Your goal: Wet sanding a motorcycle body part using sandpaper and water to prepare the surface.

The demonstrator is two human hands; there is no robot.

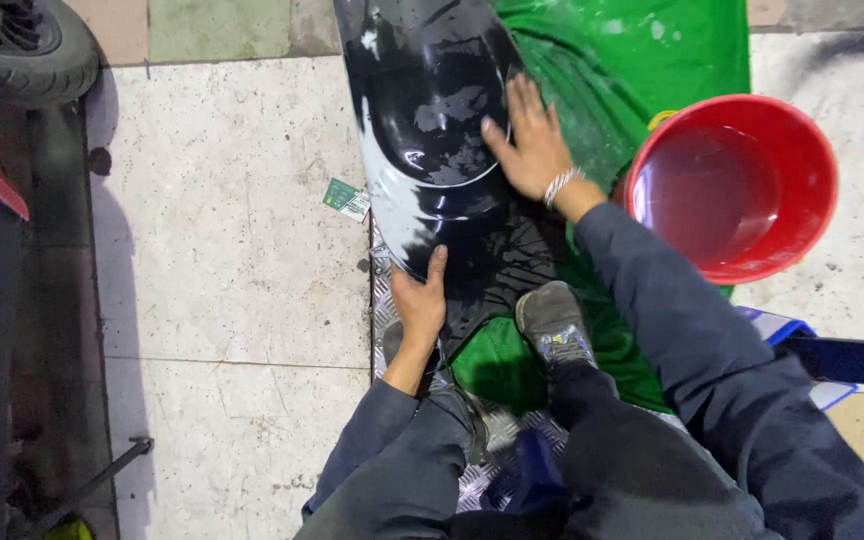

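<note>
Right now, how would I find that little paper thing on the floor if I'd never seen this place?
Start at the big glossy black panel lying on the green sheet beside the red bucket. Look just off the panel's edge, on the pale stone floor on the side away from the bucket. The small card lies there flat, green and white, the only coloured scrap on those pale tiles.

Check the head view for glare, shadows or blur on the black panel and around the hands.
Head view: sharp overall, no motion blur on the left hand or right hand. The wet black panel shows white specular glare and reflections. Hard overhead light; dark shadow falls on the tiles at left. The red bucket interior is evenly lit.
</note>
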